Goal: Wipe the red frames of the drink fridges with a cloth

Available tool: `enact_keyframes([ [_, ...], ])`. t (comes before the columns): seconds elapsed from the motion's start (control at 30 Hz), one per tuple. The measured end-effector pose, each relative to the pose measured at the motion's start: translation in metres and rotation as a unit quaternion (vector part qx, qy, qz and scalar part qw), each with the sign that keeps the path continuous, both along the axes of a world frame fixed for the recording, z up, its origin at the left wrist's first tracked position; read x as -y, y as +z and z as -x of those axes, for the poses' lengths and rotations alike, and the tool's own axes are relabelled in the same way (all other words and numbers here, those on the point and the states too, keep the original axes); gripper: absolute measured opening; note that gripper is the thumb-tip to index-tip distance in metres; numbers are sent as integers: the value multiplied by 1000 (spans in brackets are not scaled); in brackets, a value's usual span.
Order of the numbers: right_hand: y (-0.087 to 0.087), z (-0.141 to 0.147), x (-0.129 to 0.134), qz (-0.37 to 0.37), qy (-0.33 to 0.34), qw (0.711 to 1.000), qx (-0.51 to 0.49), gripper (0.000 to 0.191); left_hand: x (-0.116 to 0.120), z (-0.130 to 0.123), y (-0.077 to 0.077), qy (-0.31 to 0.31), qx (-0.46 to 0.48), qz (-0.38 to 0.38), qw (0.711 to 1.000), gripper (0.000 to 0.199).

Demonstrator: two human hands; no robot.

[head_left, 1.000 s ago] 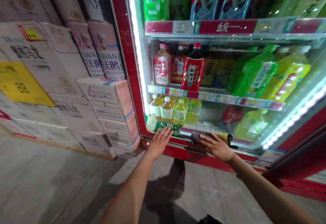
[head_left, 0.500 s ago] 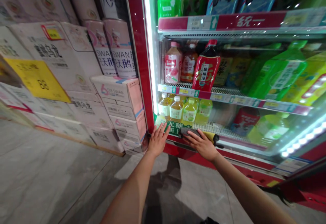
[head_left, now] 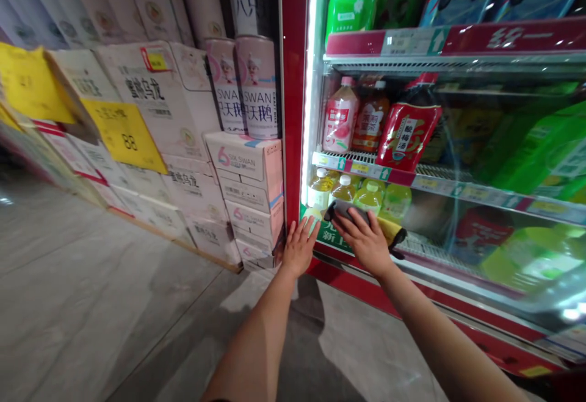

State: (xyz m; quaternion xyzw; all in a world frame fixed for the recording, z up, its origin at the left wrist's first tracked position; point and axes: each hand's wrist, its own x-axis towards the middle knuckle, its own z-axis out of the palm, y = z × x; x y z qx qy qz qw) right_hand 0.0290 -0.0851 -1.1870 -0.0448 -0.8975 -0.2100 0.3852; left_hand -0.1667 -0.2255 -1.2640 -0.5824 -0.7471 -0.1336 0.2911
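Grey-and-yellow cloth (head_left: 390, 230) has been moved left along the glass, nearer to the left hand (head_left: 299, 248)

Compared with the earlier views, the cloth is now placed further to the left and slightly higher on the cooler's glass door (head_left: 451, 231). It is found right of the frame's centre, under the right hand (head_left: 365, 243), and the lower parts of some small bottles (head_left: 319, 191) are now covered by it. Thus a part of the glass nearer to the door's left edge is now reached. The view has also been turned to the left, so more of the stacked cartons (head_left: 247, 161) is shown.

The right hand is open, its fingers spread flat over the cloth. The left hand is also open, with nothing seen in it, and its fingertips are held beside the green sign (head_left: 330, 238); whether the surface is touched cannot be told.

The underside of the cloth and the right palm are hidden. The green bottles (head_left: 544, 146) at the right are blurred and cut off by the frame edge. The bottles at the lower right are smeared by blur and reflections, and the small print on the price labels cannot be read.
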Motion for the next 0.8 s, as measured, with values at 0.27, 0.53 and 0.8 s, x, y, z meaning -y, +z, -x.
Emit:
enact_keyframes([
  [0.27, 8, -30, -13, -15, 11, 999, 46, 59, 9, 14, -4, 12, -6, -1, 1000, 92],
  [0.53, 53, 52, 3, -49, -2, 998, -30, 60, 2, 20, -12, 58, 30, -30, 997, 88],
  [0.8, 16, 71, 6, -101, 90, 982, 130, 47, 7, 22, -12, 72, 31, -41, 996, 77],
])
